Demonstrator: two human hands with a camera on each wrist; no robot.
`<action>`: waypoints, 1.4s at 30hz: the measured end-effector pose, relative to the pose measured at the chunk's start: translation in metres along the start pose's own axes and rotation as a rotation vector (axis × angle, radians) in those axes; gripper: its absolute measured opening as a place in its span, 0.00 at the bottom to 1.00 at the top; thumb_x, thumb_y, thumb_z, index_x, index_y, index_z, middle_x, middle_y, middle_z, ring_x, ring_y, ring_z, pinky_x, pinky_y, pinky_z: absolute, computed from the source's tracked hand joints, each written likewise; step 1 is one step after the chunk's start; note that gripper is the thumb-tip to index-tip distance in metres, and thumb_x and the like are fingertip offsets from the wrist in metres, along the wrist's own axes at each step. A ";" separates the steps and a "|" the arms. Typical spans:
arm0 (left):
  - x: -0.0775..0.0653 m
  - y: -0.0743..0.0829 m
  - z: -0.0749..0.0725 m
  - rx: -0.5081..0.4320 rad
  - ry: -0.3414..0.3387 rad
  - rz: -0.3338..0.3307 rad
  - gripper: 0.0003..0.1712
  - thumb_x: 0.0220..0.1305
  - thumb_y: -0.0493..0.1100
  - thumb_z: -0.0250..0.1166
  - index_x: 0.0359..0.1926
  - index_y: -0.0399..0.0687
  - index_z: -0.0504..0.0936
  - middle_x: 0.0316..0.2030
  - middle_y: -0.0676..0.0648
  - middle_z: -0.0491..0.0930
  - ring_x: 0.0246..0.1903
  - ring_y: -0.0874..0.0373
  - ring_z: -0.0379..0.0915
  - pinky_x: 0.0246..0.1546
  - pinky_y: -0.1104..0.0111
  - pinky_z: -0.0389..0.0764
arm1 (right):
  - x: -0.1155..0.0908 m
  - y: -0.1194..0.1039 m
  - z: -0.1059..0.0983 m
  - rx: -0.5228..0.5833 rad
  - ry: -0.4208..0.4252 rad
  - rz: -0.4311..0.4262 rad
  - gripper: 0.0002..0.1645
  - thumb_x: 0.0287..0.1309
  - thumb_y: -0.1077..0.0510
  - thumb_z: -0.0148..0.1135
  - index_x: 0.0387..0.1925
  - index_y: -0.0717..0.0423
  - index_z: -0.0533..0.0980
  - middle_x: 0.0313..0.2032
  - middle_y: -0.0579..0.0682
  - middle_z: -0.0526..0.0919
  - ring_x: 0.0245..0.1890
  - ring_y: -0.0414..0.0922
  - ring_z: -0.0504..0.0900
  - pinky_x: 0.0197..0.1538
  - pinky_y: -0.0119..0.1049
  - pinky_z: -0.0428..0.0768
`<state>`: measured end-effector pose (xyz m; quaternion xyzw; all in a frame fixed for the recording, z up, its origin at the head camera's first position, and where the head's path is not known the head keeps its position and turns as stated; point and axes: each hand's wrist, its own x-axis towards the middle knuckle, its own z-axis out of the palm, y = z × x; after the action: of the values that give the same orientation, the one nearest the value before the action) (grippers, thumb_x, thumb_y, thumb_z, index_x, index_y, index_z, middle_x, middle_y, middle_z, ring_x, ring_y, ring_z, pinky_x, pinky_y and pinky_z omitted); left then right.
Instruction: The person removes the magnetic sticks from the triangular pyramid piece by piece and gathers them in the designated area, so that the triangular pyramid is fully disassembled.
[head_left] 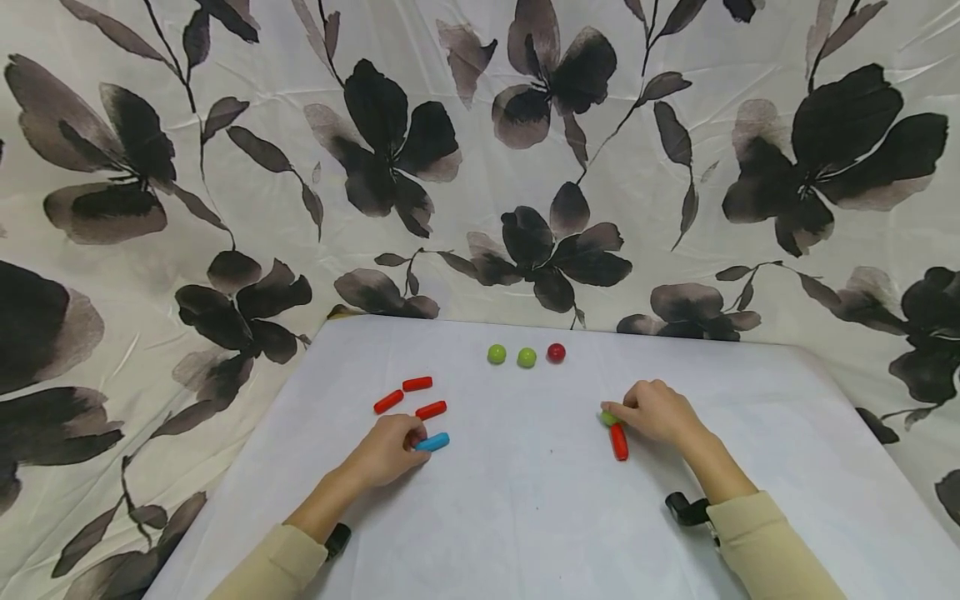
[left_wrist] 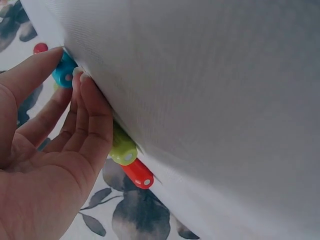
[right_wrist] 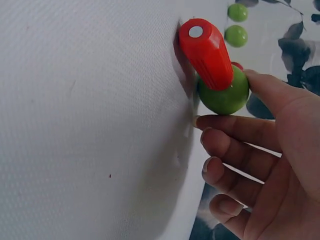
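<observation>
My left hand (head_left: pixel 387 450) pinches a blue magnetic building stick (head_left: pixel 433 442) low over the white table, thumb on one side and fingers on the other. The left wrist view shows the pale dot on that blue stick's end, with a green stick (left_wrist: pixel 123 147) and a red stick (left_wrist: pixel 138 175) beyond the fingers. At the right, my right hand (head_left: pixel 662 412) holds a green ball (right_wrist: pixel 225 96) between thumb and index finger. A red stick (head_left: pixel 618 442) is joined end-on to this ball; its free end carries a silvery disc. The other right fingers are loosely bent.
Three red sticks, one of them a red stick (head_left: pixel 388 402) at the left, lie beyond my left hand. Towards the back edge stand two green balls (head_left: pixel 527 357) and a red ball (head_left: pixel 556 352) in a row. A floral cloth (head_left: pixel 465 292) hangs behind the white table (head_left: pixel 517 517).
</observation>
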<state>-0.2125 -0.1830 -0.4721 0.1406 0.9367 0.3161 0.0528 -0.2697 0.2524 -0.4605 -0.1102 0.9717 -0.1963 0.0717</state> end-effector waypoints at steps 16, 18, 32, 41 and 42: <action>-0.014 0.066 0.015 0.281 -0.110 0.134 0.24 0.58 0.47 0.77 0.54 0.44 0.83 0.43 0.49 0.79 0.37 0.59 0.75 0.38 0.63 0.82 | -0.013 0.015 -0.008 0.199 -0.040 -0.288 0.24 0.64 0.70 0.60 0.62 0.61 0.77 0.47 0.55 0.82 0.40 0.48 0.79 0.43 0.42 0.78; -0.005 0.077 0.024 0.247 -0.169 0.157 0.22 0.60 0.49 0.76 0.52 0.47 0.84 0.41 0.51 0.80 0.36 0.60 0.74 0.36 0.66 0.79 | -0.012 0.015 -0.008 0.227 -0.085 -0.340 0.28 0.61 0.72 0.61 0.63 0.61 0.76 0.51 0.56 0.81 0.43 0.49 0.79 0.46 0.43 0.79; 0.076 0.137 0.097 0.081 -0.290 0.183 0.23 0.61 0.49 0.76 0.52 0.42 0.83 0.33 0.52 0.77 0.34 0.63 0.69 0.38 0.71 0.73 | 0.000 0.012 0.001 0.241 -0.123 -0.322 0.19 0.56 0.62 0.76 0.50 0.60 0.83 0.39 0.46 0.84 0.37 0.42 0.78 0.43 0.34 0.80; 0.099 0.156 0.116 0.029 -0.252 0.164 0.14 0.63 0.47 0.74 0.41 0.43 0.83 0.24 0.54 0.73 0.27 0.63 0.67 0.30 0.74 0.68 | -0.001 0.017 0.002 0.263 -0.081 -0.330 0.14 0.55 0.61 0.77 0.44 0.58 0.85 0.37 0.46 0.85 0.34 0.39 0.80 0.41 0.32 0.80; 0.099 0.158 0.117 0.019 -0.252 0.149 0.13 0.63 0.47 0.74 0.40 0.43 0.83 0.23 0.54 0.73 0.26 0.63 0.67 0.28 0.74 0.67 | -0.001 0.017 0.002 0.267 -0.082 -0.332 0.14 0.55 0.61 0.77 0.43 0.58 0.85 0.37 0.46 0.85 0.34 0.40 0.80 0.41 0.32 0.80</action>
<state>-0.2487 0.0342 -0.4698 0.2487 0.9127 0.2900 0.1449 -0.2715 0.2671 -0.4692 -0.2661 0.9019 -0.3275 0.0918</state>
